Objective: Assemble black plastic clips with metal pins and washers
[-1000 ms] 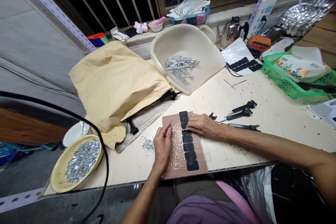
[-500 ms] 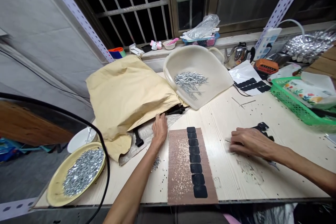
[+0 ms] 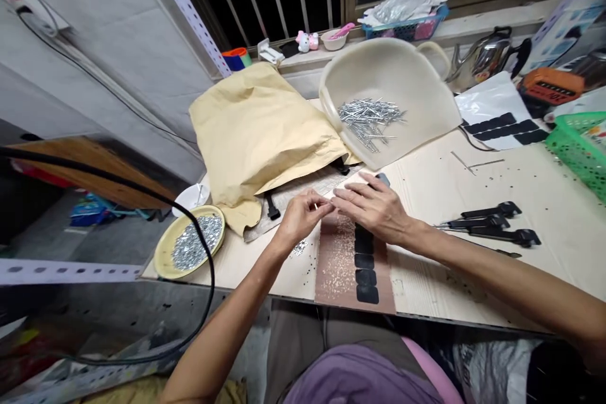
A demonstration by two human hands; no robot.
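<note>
My left hand (image 3: 305, 218) is closed in a pinch over the top left part of a brown board (image 3: 331, 290); whatever it grips is too small or hidden to make out. Against those fingertips rest the fingers of my right hand (image 3: 374, 211), stretched out to the left and slightly spread, thumb hidden. Below my right hand a column of black rounded square pads (image 3: 364, 261) lies on the board, its upper part partly covered. Tiny pale flecks are scattered on the board's left half. To the right lie several black-handled pieces with thin metal shafts (image 3: 497, 222).
A yellow paper bag (image 3: 265, 126) with black parts at its mouth lies behind my left hand. A cream scoop (image 3: 407, 88) holds metal pins. Small metal pieces fill a yellow bowl (image 3: 163, 252). A green basket (image 3: 575, 145) stands right; a black cable (image 3: 211, 265) loops at left.
My left hand has left the bag's mouth and my right hand has left the black-handled pieces; the two now meet over the board. The view has shifted and tilted downward.
</note>
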